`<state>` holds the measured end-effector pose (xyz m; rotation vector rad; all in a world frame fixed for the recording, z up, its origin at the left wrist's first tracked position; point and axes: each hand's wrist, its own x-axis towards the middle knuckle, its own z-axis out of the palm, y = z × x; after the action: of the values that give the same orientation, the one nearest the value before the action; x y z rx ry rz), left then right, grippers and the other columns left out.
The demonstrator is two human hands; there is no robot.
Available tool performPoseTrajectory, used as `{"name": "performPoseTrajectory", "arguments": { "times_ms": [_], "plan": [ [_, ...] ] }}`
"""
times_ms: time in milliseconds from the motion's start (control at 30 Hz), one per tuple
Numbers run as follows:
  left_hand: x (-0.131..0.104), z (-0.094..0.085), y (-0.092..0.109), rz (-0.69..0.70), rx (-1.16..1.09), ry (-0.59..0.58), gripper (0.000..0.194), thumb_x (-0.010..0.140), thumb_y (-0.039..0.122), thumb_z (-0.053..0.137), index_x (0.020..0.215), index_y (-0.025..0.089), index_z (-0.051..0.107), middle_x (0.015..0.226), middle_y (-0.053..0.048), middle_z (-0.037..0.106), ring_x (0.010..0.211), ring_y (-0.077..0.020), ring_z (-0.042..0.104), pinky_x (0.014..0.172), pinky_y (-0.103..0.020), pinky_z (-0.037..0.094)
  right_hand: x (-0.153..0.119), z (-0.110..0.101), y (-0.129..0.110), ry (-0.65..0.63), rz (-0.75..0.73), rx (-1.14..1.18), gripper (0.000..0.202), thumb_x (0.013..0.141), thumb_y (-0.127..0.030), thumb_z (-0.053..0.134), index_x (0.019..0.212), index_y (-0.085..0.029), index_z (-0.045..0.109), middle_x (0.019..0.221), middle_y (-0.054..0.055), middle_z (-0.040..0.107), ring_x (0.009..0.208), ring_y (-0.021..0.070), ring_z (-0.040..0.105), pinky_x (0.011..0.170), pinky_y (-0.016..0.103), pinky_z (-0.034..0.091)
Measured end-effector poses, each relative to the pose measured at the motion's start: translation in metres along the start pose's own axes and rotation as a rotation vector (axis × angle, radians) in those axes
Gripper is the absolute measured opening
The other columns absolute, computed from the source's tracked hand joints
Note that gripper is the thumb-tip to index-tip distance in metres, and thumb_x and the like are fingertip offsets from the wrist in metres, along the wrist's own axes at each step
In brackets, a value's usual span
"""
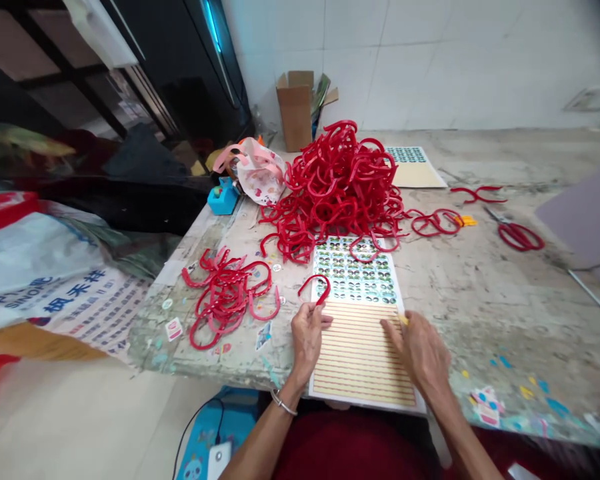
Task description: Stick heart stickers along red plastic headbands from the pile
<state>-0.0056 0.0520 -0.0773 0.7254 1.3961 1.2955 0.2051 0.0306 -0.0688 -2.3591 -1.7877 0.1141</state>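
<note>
My left hand (pixel 307 337) pinches one end of a red headband (pixel 323 288), whose curve rises above the fingers. Under both hands lies a sticker sheet (pixel 360 360), with printed eye-like shapes on its upper part and thin stripes on a yellowish lower part. At the sheet's right edge is my right hand (pixel 420 347), its thumb and index finger apart; a small yellow bit shows by the index finger, and I cannot make out whether it is held. A large heap of red headbands (pixel 340 187) covers the sheet's top edge. A smaller pile of patterned headbands (pixel 225 300) sits to the left.
Red scissors (pixel 520 235) lie on the right, near loose red bands (pixel 436 223). Behind the heap are another sheet (pixel 420 175) and a cardboard box (pixel 296 113). A blue tape dispenser (pixel 223 197) and a white-pink bag (pixel 263 173) stand at the back left.
</note>
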Motion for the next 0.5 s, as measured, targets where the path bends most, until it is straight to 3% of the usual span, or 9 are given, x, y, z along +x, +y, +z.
{"name": "performPoseTrajectory", "arguments": {
  "times_ms": [133,233,333,500],
  "plan": [
    [-0.004,0.009,-0.002,-0.009,-0.004,-0.034,0.027,0.075,0.038,0.062,0.081,0.011,0.062,0.086,-0.01,0.069,0.063,-0.0149,0.066,0.059,-0.027,0.056,-0.011,-0.003,-0.005,0.035,0.151,0.144,0.036,0.081,-0.052,0.049,0.097,-0.019,0.051,0.092,0.01,0.063,0.087,0.0271,0.058,0.065,0.033,0.04],
    [-0.005,0.007,0.0,-0.006,-0.009,-0.038,0.029,0.077,0.039,0.061,0.083,0.011,0.06,0.093,-0.011,0.068,0.064,-0.0143,0.067,0.061,-0.027,0.056,-0.006,-0.005,0.005,0.013,0.128,0.36,0.03,0.084,-0.05,0.043,0.081,-0.021,0.05,0.073,0.004,0.06,0.068,0.0207,0.056,0.058,0.029,0.038],
    [-0.006,0.005,0.0,-0.002,-0.01,-0.028,0.03,0.077,0.04,0.061,0.084,0.011,0.06,0.087,-0.01,0.068,0.062,-0.0133,0.066,0.059,-0.025,0.055,0.004,-0.009,0.047,-0.011,0.021,0.579,0.036,0.085,-0.052,0.039,0.068,-0.021,0.046,0.059,-0.001,0.053,0.056,0.015,0.05,0.053,0.025,0.037],
    [-0.007,0.007,-0.004,-0.016,-0.002,-0.015,0.028,0.073,0.039,0.064,0.076,0.012,0.059,0.078,-0.007,0.068,0.057,-0.0129,0.064,0.053,-0.023,0.053,0.027,-0.02,0.141,-0.047,0.013,0.434,0.043,0.083,-0.055,0.039,0.061,-0.02,0.049,0.05,-0.001,0.049,0.049,0.0142,0.046,0.047,0.026,0.033]
  ]
}}
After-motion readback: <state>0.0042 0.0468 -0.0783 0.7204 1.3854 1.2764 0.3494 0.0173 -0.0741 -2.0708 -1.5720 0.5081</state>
